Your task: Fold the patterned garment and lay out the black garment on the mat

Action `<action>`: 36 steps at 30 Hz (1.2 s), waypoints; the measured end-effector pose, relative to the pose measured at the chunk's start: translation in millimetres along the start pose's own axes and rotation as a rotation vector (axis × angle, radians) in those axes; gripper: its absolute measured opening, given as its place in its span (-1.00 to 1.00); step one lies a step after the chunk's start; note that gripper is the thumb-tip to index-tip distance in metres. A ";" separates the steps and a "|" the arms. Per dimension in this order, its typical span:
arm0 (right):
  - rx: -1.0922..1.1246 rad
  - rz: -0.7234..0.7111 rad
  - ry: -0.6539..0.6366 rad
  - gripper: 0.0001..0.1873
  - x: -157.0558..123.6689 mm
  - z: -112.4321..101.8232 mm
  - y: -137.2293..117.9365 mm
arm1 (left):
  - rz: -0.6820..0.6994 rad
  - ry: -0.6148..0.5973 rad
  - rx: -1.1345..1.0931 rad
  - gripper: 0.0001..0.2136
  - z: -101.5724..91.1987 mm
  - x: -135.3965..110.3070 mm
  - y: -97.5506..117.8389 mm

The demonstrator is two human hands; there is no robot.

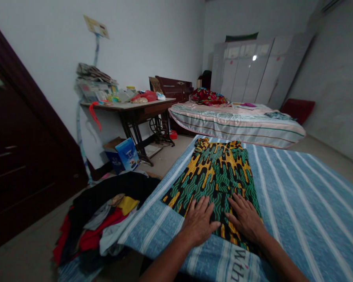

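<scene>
A green, yellow and black patterned garment [220,168] lies spread flat on a blue sheet with white stripes [300,188]. Its near edge faces me, and its far end looks gathered or ruffled. My left hand [199,221] rests palm down on the near left part of the cloth, fingers spread. On the near right part lies my right hand [244,215], also flat with its fingers apart. Neither hand grasps the fabric.
A heap of clothes [106,223] lies on the left beside the covered surface. Behind it are a blue box [126,154] and a sewing-machine table [129,105] bearing clutter. Farther back stand a bed [238,121] and a pale wardrobe [241,72].
</scene>
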State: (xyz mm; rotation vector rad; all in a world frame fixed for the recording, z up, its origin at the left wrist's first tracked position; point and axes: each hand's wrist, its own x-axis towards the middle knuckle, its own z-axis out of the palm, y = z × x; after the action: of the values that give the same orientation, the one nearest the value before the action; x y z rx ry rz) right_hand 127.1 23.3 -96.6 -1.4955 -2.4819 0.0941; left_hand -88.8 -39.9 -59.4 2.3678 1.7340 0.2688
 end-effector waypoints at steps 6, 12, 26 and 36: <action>-0.001 -0.016 0.014 -0.32 -0.2 -0.8 0.1 | 0.008 0.006 0.019 -0.37 1.4 0.8 -0.7; -0.019 -0.018 0.013 -0.35 -1.1 -2.8 -0.5 | 0.006 0.024 0.030 -0.39 0.9 1.5 0.4; -0.014 0.002 -0.013 -0.33 -0.8 -5.4 -0.5 | -0.071 0.193 -0.059 -0.60 -15.0 11.5 -19.3; 0.010 0.015 -0.025 -0.34 -1.0 -9.3 -1.7 | -0.246 0.004 0.168 -0.37 -16.6 6.1 -42.9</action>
State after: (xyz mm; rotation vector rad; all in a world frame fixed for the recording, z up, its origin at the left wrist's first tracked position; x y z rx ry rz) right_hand 128.3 21.0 -87.4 -1.5182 -2.4862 0.1283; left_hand -130.7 -20.6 -54.4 2.2291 2.0992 0.0942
